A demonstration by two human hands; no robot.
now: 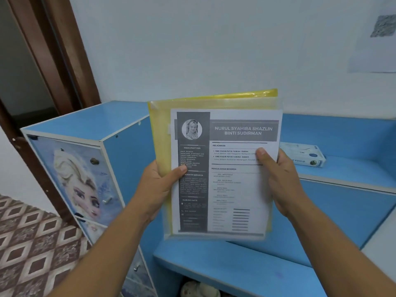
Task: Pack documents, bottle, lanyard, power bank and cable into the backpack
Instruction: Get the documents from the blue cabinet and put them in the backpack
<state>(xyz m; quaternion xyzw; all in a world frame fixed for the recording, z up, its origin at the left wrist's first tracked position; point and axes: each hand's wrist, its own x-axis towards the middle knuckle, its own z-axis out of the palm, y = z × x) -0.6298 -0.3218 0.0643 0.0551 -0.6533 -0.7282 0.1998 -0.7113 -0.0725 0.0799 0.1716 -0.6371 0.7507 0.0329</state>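
Both forearms reach up from the bottom edge. I see my left hand [158, 185] and right hand [280, 181] each gripping a side edge of the documents [233, 189], thumbs pressed on the front and fingers curled behind. They are a printed sheet laid against a yellow folder [162, 133], held in the air. Directly below the grip runs a blue desk top [235, 266]. Behind the grip, a higher blue shelf [353, 168] carries a small white box [304, 155] just right of my right hand. Left of the grip stands a blue cabinet [85, 123] with a cartoon picture on its front, then a brown door frame [49, 50] and patterned floor [32, 243]. A white wall [214, 50] fills the back. The documents stand upright, long axis vertical, printed top upward, facing me.
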